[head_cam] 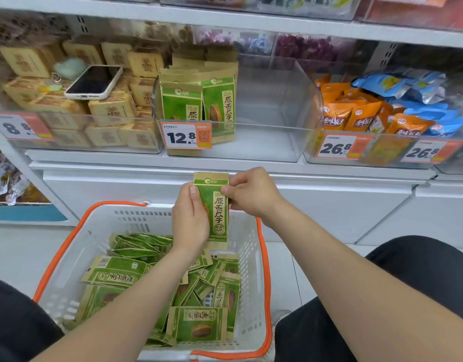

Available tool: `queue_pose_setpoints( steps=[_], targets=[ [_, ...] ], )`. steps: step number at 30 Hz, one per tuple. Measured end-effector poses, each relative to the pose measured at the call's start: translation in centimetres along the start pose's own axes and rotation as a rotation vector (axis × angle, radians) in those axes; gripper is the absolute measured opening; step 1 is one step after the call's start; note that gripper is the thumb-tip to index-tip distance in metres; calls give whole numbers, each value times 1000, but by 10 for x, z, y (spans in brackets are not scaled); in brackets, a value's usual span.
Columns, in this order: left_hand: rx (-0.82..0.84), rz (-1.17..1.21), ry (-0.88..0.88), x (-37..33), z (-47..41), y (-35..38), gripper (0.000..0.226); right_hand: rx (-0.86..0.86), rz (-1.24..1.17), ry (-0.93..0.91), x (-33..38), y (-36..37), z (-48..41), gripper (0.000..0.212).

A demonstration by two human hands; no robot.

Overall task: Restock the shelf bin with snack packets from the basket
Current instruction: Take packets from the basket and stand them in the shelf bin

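white shelving [329, 176] above a pale tiled floor [19, 257].

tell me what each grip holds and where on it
One green snack packet: left grip wraps its lower left side, right grip pinches its upper right edge.

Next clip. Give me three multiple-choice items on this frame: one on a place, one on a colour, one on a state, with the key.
1. The phone lies: A on the tan boxes; B on the floor; C on a lap.
2. The basket handles are: A blue; B orange; C black.
3. The raised packet is held by: A both hands; B one hand; C nothing.
Key: 1 A, it rests across the boxes. 2 B, orange loops edge the white basket. 3 A, the left hand and right hand each hold it.
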State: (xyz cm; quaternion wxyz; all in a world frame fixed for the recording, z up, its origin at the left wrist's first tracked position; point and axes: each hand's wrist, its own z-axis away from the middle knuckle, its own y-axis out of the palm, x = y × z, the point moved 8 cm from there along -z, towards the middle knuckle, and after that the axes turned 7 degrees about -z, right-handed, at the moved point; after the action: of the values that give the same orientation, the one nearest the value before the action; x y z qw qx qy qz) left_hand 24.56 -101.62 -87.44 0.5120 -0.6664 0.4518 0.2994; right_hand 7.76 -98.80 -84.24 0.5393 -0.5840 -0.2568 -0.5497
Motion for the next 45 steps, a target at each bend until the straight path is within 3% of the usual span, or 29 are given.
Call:
queue_pose_setpoints(
  steps=[5, 12, 17, 22, 29, 34, 41, 45],
  targets=[
    [-95, 60, 80, -47, -17, -30, 28, -164, -35, -235, 67, -18, 2, 15],
    [-60, -39, 307, -109, -58, -44, 26, -511, -120, -663, 162, -73, 25, 8],
    [-133, -434, 523, -146, -91, -57, 44, -695, -27, -796, 201, -101, 28, 10],
    [-98, -771, 512, -157, -120, -64, 66, -564, 156, -613, 187, -84, -18, 14],
    [124, -772, 421, -141, -143, -47, 90, -477, 112, -277, 154, -66, -61, 17],
    [110, -848, 464, -137, -146, -45, 88, -348, 267, -139, 152, -50, -77, 10],
    [37, -872, 470, -140, -150, -44, 86, -126, 242, -7, 148, -37, -88, 69],
    [18, -882, 479, -138, -149, -43, 80, -146, 222, 2, 145, -37, -95, 69]
  ],
)
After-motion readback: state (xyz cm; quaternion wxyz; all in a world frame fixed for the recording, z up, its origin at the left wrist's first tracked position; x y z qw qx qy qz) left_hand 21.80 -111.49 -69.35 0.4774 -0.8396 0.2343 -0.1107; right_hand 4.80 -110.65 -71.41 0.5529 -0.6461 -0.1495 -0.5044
